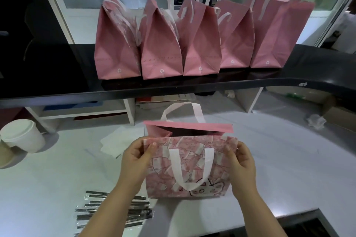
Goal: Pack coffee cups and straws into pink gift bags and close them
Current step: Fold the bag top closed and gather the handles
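A pink gift bag [189, 169] with a printed front and white handles stands open on the white counter, right in front of me. My left hand [135, 161] pinches the top left corner of its near wall. My right hand [241, 165] pinches the top right corner. Wrapped straws [113, 211] lie in a loose pile at the lower left, partly under my left forearm. A white lidded coffee cup [24, 134] lies tilted at the far left edge beside a brown cup [4, 155]. What the open bag holds is hidden.
Several closed pink gift bags [160, 44] stand in a row on the raised black shelf [192, 84] behind the counter. White paper [119, 140] lies left of the open bag. A crumpled clear plastic piece [316, 121] sits at the right. A dark opening cuts the lower right corner.
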Demonstrator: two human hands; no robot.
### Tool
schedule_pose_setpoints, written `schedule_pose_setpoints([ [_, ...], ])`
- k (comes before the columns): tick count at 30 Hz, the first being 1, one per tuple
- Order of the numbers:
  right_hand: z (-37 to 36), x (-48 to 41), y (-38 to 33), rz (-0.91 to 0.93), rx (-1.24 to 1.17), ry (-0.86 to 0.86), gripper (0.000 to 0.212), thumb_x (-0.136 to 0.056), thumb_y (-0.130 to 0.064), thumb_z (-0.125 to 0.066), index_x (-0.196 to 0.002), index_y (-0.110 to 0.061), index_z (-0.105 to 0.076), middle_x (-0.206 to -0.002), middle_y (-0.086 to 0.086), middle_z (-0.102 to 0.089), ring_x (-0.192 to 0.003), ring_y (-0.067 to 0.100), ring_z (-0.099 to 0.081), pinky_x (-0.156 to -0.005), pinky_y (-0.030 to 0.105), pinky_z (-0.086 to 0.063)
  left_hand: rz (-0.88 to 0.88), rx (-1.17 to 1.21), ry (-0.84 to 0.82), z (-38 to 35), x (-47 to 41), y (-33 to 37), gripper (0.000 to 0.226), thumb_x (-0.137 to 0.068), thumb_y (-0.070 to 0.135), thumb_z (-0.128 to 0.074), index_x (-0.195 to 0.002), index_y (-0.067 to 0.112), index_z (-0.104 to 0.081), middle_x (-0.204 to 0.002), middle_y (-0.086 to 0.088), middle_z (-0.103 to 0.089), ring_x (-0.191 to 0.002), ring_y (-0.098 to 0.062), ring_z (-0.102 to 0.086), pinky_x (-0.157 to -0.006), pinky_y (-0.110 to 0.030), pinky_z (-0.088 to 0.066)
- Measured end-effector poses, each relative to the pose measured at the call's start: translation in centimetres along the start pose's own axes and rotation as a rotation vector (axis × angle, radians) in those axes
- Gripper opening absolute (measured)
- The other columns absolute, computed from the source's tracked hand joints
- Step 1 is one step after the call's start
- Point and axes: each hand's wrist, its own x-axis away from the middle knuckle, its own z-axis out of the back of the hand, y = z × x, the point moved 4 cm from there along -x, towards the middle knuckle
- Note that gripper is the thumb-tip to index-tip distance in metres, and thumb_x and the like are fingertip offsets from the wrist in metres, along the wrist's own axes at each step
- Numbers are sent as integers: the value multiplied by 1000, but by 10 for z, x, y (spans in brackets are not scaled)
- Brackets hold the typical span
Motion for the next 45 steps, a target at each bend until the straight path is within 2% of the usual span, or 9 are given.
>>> schedule_pose_setpoints([
  [5,0,-9,-10,72,47,-13,19,-96,-13,-58,-84,-28,-62,-82,2,-71,-75,20,-67,-67,40,-57,-24,19,-13,5,-5,7,26,-86,4,-65,-89,28,-73,-85,0,-73,-79,-17,-70,-62,-23,-55],
  [8,2,-14,-9,63,45,-43,22,-93,-10,-61,-79,-26,-63,-79,-2,-70,-74,16,-66,-65,36,-55,-62,-14,-20,7,-7,11,21,-83,5,-69,-84,25,-76,-104,7,-71,-97,-10,-66,-68,-20,-55],
  [14,3,-37,-14,1,-24,-236,19,-88,-14,-63,-70,-21,-64,-143,-28,-43,-123,3,-53,-84,34,-53,22,-85,-157,13,-34,13,20,-81,1,-71,-73,19,-75,-141,23,-48,-126,5,-46,-92,-26,-43],
  [18,-4,-42,-14,-53,-155,-224,21,-92,-8,-59,-86,-24,-71,-116,-1,-69,-98,23,-69,-78,39,-56,21,-75,-73,10,-44,12,23,-79,1,-74,-73,23,-75,-110,9,-70,-101,-21,-66,-73,-25,-55],
  [22,-4,-41,-9,-20,-131,-32,17,-88,-6,-67,-80,-21,-71,-82,3,-68,-78,18,-64,-69,30,-55,65,-31,81,15,-42,0,27,-74,-2,-77,-75,22,-65,-82,4,-73,-77,-15,-69,-63,-21,-56],
  [28,-1,-45,-8,23,-131,3,40,-83,10,-67,-92,-27,-57,-85,-2,-67,-77,14,-64,-67,23,-55,2,-86,-29,12,-43,11,44,-76,-1,-77,-92,36,-61,-91,-1,-72,-78,-15,-69,-65,-25,-57],
  [35,-1,-45,-26,379,374,-92,59,-74,19,-64,-94,-37,-60,-103,-15,-66,-99,7,-62,-81,12,-47,-337,-475,-63,10,-39,27,43,-76,-9,-71,-81,33,-72,-95,14,-66,-96,-6,-62,-85,-13,-47],
  [39,7,-41,-29,528,582,-164,39,-72,-1,-81,-98,-28,-69,-118,-14,-65,-113,5,-58,-95,25,-48,-640,-785,-47,10,-31,35,21,-78,13,-70,-86,33,-71,-94,25,-65,-100,10,-54,-93,-8,-34],
  [45,-23,-30,-51,805,936,-42,26,-72,-14,-84,-94,-10,-72,-98,-1,-72,-102,31,-62,-94,51,-42,-713,-973,43,-14,-24,40,15,-81,44,-70,-84,29,-67,-90,19,-65,-94,-9,-56,-91,-33,-33],
])
